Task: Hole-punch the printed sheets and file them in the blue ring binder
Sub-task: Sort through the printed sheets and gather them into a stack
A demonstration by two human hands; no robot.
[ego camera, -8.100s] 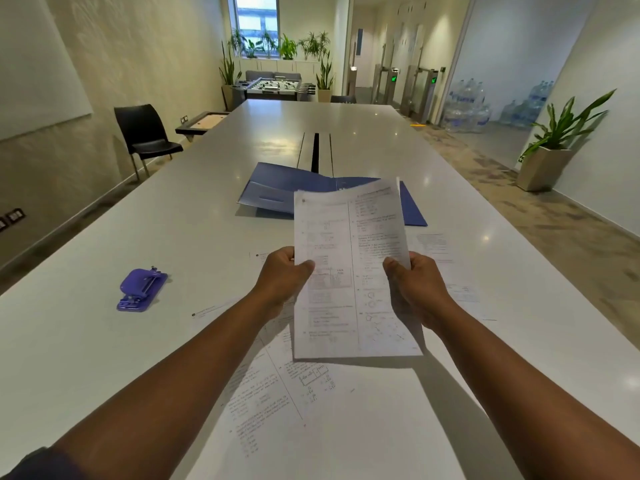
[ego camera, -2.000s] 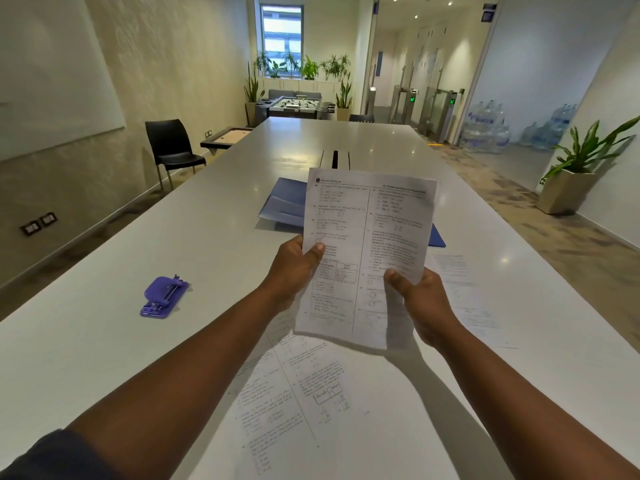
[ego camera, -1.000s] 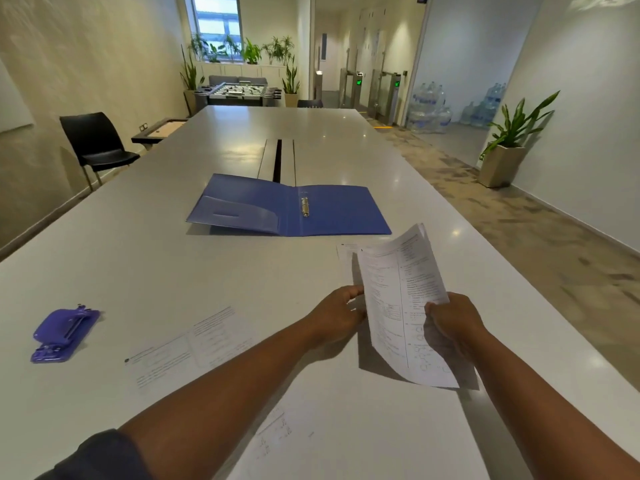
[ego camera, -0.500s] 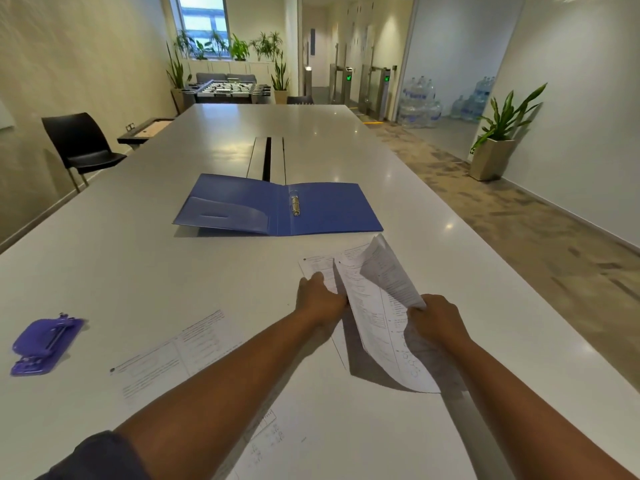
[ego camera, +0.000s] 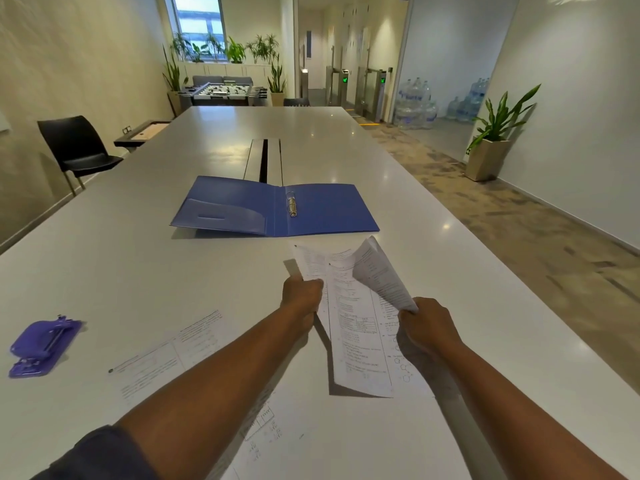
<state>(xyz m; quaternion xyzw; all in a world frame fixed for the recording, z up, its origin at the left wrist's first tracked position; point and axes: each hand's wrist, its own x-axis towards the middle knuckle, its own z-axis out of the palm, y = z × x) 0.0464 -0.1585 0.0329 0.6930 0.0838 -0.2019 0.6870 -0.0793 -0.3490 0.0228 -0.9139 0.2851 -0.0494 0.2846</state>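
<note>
The blue ring binder (ego camera: pixel 322 209) lies open on the white table (ego camera: pixel 138 265), its metal rings (ego camera: pixel 292 206) at the spine. Just in front of it I hold printed sheets (ego camera: pixel 356 327) low over the table. My left hand (ego camera: pixel 302 293) pinches their left edge. My right hand (ego camera: pixel 427 325) grips the right side, where one sheet's corner curls upward. The purple hole punch (ego camera: pixel 43 342) sits far to the left, away from both hands. Another printed sheet (ego camera: pixel 166 355) lies flat left of my left forearm, and one more sheet (ego camera: pixel 270 431) lies under my arms near the front edge.
A cable slot (ego camera: pixel 264 160) runs down the table's middle behind the binder. A black chair (ego camera: pixel 78 148) stands at the left wall. A potted plant (ego camera: pixel 491 147) and several water bottles (ego camera: pixel 415 105) stand to the right, off the table.
Over the last two seconds I lowered the sheets from in front of my face down to the table, right of centre. The top sheet's right corner has curled up in my right hand.
</note>
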